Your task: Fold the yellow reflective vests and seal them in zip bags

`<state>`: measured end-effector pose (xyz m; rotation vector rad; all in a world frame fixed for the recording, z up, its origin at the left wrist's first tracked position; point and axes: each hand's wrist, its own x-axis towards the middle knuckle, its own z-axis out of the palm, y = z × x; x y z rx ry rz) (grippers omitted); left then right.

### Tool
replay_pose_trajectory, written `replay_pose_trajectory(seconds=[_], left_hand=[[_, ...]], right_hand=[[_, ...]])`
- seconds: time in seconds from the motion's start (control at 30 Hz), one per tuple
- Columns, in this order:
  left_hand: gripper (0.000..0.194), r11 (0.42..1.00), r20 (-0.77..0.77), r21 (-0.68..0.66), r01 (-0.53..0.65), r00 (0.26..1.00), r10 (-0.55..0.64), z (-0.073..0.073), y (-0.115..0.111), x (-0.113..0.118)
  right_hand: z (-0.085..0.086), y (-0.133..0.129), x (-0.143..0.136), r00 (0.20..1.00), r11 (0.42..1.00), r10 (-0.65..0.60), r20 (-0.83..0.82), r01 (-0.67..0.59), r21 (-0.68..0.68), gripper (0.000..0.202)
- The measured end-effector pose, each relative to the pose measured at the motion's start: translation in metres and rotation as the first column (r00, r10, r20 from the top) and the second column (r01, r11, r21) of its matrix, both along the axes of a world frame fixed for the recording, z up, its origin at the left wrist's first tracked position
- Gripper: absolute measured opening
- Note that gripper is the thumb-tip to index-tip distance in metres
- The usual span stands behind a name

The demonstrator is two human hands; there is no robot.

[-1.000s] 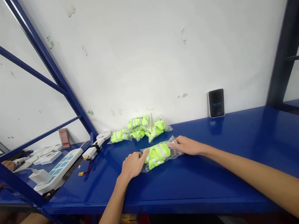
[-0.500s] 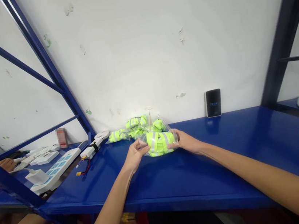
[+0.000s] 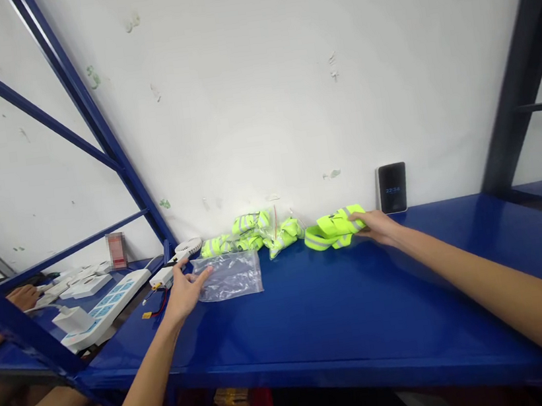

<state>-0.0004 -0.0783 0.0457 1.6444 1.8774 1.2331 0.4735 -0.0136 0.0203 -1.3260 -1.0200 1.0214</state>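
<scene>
My right hand (image 3: 374,225) is closed on one end of a neon-yellow reflective strap (image 3: 337,226) with silvery bands. The strap is bundled, and a loop of it hangs out to the left, just above the blue tabletop. An empty clear plastic bag (image 3: 231,276) lies flat at the left. Over its left edge is my left hand (image 3: 185,291), thumb resting on the plastic and index finger spread away from it. Between the hands, near the wall, sit several bagged yellow strap bundles (image 3: 249,222), with one bundle (image 3: 285,234) closest to the held strap.
A small clock display (image 3: 392,188) leans by the wall on the right. Left of the bag are a white fan (image 3: 188,247) and a battery lead (image 3: 157,306). Beyond the blue frame post (image 3: 108,144) are a power strip (image 3: 108,308) and another person's hand (image 3: 22,297).
The strap bundle came out of its clear bag. My right hand moved right with the strap, while my left hand and the emptied bag moved left.
</scene>
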Motion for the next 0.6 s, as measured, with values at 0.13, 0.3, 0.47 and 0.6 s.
replay_pose_trajectory(seconds=[0.13,0.3,0.47,0.6], left_hand=[[0.076,0.949,-0.486,0.191,-0.252,0.816,0.314,-0.003,0.001,-0.007],[0.056,0.919,-0.672,0.360,-0.160,0.638,0.375,-0.006,-0.002,0.029],[0.047,0.942,-0.724,0.327,0.077,0.661,0.197,0.000,0.022,0.083],[0.050,0.926,-0.652,0.360,0.115,0.741,0.161,0.002,0.064,0.121]], right_hand=[[-0.004,0.020,0.010,0.958,0.975,-0.222,0.182,0.223,0.016,0.063],[0.009,0.016,-0.008,0.737,0.920,-0.382,0.558,0.242,0.309,0.069],[0.030,0.006,-0.071,0.703,0.924,-0.060,0.709,-0.230,0.307,0.047],[0.039,0.025,-0.134,0.791,0.948,0.150,0.593,-0.284,0.140,0.029]])
